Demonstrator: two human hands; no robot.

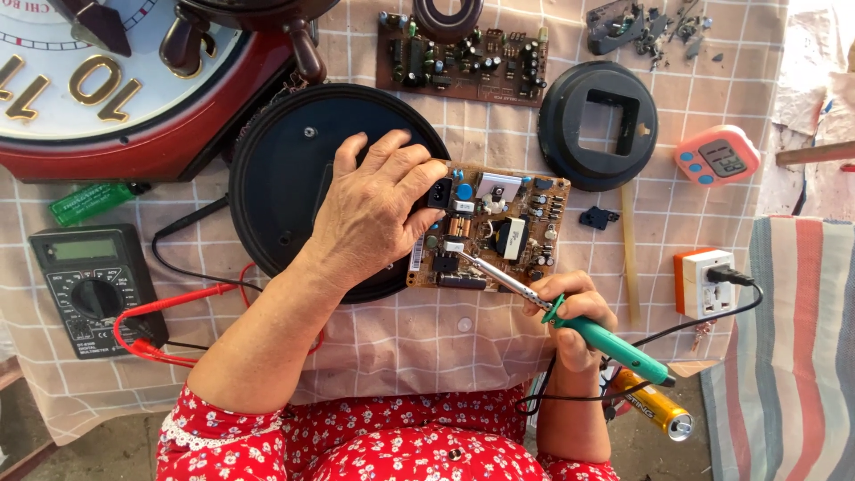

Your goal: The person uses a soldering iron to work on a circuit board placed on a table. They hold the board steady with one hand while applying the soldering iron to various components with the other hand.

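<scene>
Hands: left [370, 209] pressed flat on circuit board [499, 233]; right [574, 312] gripping soldering iron [606, 340]; checked tablecloth [427, 343] underneath.

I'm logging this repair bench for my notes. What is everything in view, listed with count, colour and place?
circuit board: 1, brown, centre, under both hands
second circuit board: 1, brown, top centre
round base: 1, black, left of centre
ring housing: 1, black, upper right
wall clock: 1, red and white, top left
multimeter: 1, dark grey, left
lighter: 1, green, left
timer: 1, pink, right
socket: 1, white and orange, right
soldering iron: 1, green handle, right hand
left hand: on the board's left edge
right hand: gripping the iron
</scene>
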